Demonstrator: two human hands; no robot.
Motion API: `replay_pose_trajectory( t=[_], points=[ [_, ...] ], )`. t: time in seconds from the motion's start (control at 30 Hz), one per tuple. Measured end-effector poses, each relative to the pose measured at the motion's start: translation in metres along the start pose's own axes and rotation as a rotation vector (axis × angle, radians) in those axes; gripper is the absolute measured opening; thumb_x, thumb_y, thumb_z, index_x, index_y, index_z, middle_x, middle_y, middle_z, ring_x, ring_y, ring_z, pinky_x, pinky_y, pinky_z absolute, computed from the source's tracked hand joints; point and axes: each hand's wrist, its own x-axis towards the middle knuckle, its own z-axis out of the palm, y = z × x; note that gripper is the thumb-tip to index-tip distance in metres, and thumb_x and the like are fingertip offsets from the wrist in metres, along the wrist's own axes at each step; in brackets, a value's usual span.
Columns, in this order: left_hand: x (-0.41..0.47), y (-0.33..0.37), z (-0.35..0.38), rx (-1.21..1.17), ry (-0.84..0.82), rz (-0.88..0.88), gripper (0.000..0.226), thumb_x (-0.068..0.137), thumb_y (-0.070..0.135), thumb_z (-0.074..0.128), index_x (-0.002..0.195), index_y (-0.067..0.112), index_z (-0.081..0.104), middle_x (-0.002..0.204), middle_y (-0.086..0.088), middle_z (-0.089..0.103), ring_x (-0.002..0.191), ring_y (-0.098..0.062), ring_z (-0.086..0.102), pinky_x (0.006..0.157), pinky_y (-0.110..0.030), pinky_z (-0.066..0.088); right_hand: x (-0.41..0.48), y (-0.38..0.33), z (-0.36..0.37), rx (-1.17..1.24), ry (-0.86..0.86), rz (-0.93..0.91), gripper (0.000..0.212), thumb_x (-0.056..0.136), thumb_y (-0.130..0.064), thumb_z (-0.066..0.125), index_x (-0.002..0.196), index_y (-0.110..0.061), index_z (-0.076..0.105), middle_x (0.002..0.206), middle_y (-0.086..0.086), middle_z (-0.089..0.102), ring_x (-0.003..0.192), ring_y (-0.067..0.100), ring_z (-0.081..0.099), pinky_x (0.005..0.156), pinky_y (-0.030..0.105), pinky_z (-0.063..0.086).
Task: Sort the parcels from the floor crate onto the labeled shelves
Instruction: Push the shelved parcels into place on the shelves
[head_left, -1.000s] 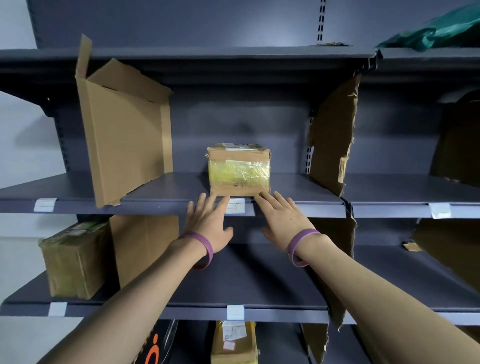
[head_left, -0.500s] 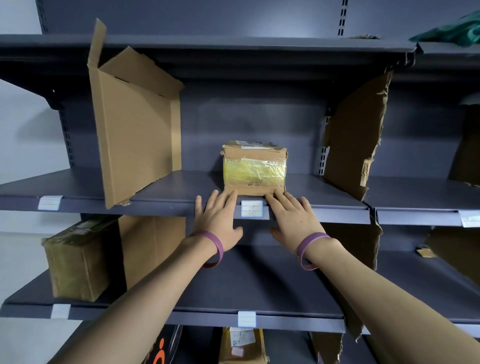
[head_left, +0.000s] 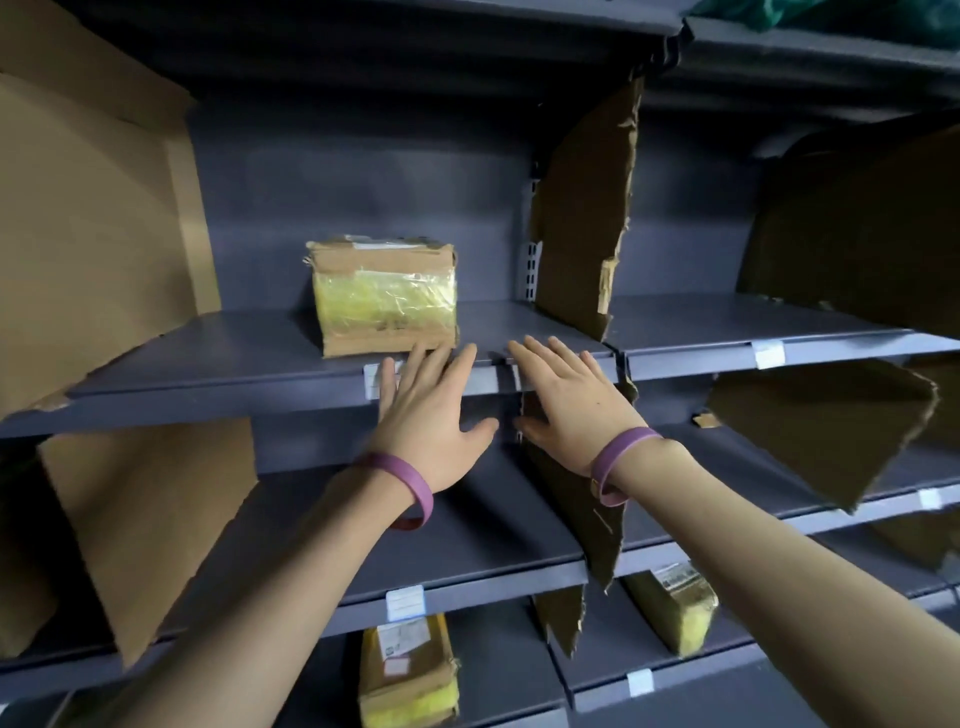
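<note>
Shelves: dark grey metal shelves fill your view, split by torn cardboard dividers.
Parcel: the brown parcel with yellow tape stands on the middle shelf, near its front edge.
Your left hand: flat and empty, fingers straight and spread, tips at the parcel's lower right corner; whether they touch it, you cannot tell.
Your right hand: flat and empty too, fingertips on the shelf edge, apart from the parcel.
Bottom shelf: a long parcel lies there.

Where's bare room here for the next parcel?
The middle shelf is bare between the left cardboard divider and the yellow-taped parcel, more narrowly between that parcel and the torn divider. The shelf below is bare across its middle. The left hand and right hand crowd the front edge.
</note>
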Motion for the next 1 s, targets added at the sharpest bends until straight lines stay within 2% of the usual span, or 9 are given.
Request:
replay_pose_trajectory(
  t=[0.23, 0.5, 0.77, 1.0],
  points=[
    [0.026, 0.087, 0.031, -0.082, -0.043, 0.121, 0.072, 0.092, 0.045, 0.049, 0.151, 0.029, 0.013, 0.160, 0.002, 0.011, 0.147, -0.019, 0.000, 0.116, -0.043, -0.010, -0.052, 0.078, -0.027, -0.052, 0.000, 0.143, 0.078, 0.093, -0.036, 0.057, 0.153, -0.022, 0.008, 0.161, 0.004, 0.013, 0.148, 0.029, 0.007, 0.119, 0.046, 0.012],
    [0.050, 0.228, 0.078, -0.117, -0.086, 0.197, 0.072, 0.092, 0.045, 0.049, 0.151, 0.032, 0.011, 0.160, 0.002, 0.009, 0.147, -0.021, -0.002, 0.116, -0.042, -0.011, -0.131, 0.208, -0.059, -0.052, 0.004, 0.251, 0.077, 0.094, -0.034, 0.056, 0.153, -0.023, 0.008, 0.161, 0.003, 0.012, 0.148, 0.028, 0.006, 0.118, 0.046, 0.012],
    [0.067, 0.381, 0.123, -0.136, -0.120, 0.202, 0.071, 0.092, 0.044, 0.048, 0.151, 0.029, 0.012, 0.160, 0.003, 0.009, 0.147, -0.020, -0.003, 0.117, -0.044, -0.009, -0.203, 0.339, -0.098, -0.053, 0.005, 0.249, 0.077, 0.091, -0.037, 0.057, 0.153, -0.020, 0.014, 0.159, 0.003, 0.019, 0.147, 0.027, 0.012, 0.117, 0.046, 0.017],
    [0.091, 0.481, 0.167, -0.165, -0.140, 0.294, 0.070, 0.093, 0.043, 0.049, 0.151, 0.029, 0.013, 0.159, 0.003, 0.013, 0.147, -0.020, -0.001, 0.117, -0.042, -0.007, -0.240, 0.433, -0.109, -0.035, -0.025, 0.300, 0.079, 0.092, -0.036, 0.058, 0.153, -0.024, 0.008, 0.161, 0.000, 0.012, 0.148, 0.026, 0.006, 0.118, 0.044, 0.013]
  ],
)
